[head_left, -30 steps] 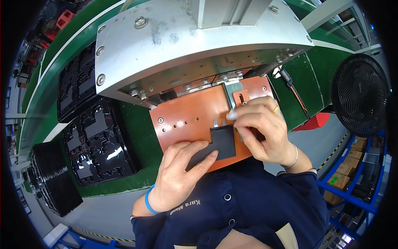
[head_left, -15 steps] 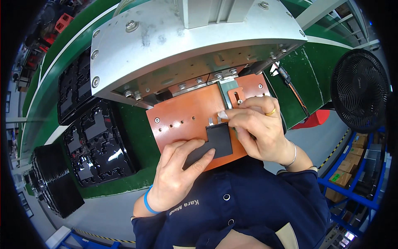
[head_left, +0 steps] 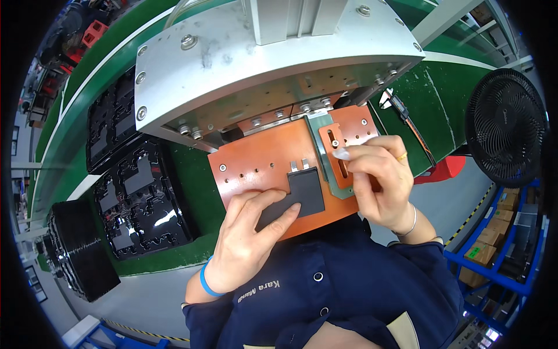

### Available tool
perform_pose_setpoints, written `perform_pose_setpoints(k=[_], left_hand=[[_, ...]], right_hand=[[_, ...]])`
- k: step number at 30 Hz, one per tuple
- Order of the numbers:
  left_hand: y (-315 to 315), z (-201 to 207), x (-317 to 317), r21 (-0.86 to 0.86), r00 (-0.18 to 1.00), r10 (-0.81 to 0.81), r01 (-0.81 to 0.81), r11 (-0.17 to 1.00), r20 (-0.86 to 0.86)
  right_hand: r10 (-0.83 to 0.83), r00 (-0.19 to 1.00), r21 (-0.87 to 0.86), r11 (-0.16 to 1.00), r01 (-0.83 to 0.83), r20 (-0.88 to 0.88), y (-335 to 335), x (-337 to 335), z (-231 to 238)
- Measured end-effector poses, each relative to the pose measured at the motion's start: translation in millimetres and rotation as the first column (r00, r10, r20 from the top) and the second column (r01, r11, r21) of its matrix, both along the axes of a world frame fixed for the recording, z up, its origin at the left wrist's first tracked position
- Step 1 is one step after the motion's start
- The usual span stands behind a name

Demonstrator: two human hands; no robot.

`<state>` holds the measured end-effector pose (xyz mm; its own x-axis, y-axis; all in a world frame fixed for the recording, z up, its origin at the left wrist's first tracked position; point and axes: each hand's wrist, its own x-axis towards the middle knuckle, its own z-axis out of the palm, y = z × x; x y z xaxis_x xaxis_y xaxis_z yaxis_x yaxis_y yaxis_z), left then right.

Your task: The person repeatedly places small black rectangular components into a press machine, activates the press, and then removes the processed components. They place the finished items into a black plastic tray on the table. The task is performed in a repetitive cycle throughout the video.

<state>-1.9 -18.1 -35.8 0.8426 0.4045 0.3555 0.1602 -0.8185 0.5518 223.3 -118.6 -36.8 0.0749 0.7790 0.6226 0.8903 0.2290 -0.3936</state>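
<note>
A dark grey L-shaped battery cell [head_left: 307, 191] with two small silver tabs [head_left: 299, 165] lies flat on the orange plate [head_left: 256, 152]. My left hand [head_left: 244, 232] grips its left part between thumb and fingers, and the palm hides the far end. Right of the cell, above the plate, my right hand [head_left: 381, 177] is closed with the fingers curled together. A whitish bit [head_left: 341, 153] shows at its fingertip; I cannot tell whether it is held or worn. Beneath that fingertip is a slotted orange block [head_left: 335, 156] beside a green strip [head_left: 323, 152].
A silver metal press frame [head_left: 273, 55] stands over the plate's far edge. Black trays [head_left: 145, 200] with grey pieces lie at left, near a black stack [head_left: 87, 250]. At right are a caliper [head_left: 407, 119], a black fan [head_left: 504, 125] and a red object [head_left: 444, 170].
My right hand has moved right, off the cell's tabs, which now show fully. The slotted block is more exposed. My left hand stays on the cell.
</note>
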Motion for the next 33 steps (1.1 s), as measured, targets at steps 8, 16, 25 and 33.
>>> perform_pose_setpoints(k=[8, 16, 25, 33], left_hand=[[27, 2, 22, 0.065, 0.999, 0.032, -0.033, 0.997, 0.015], [35, 2, 30, 0.093, 0.997, 0.072, -0.073, 0.993, 0.015], [33, 3, 32, 0.020, 0.994, 0.111, -0.111, 0.994, 0.005], [33, 3, 28, -0.003, 0.994, 0.106, -0.106, 0.994, 0.002]], right_hand=[[0.033, 0.999, -0.126, 0.991, -0.036, -0.026, -10, -3, -1], [0.052, 0.998, -0.148, 0.987, -0.056, -0.035, -7, -5, -1], [0.044, 0.999, -0.159, 0.986, -0.047, -0.024, -8, -4, -4], [0.040, 0.999, -0.169, 0.985, -0.045, -0.031, -9, -5, -3]])
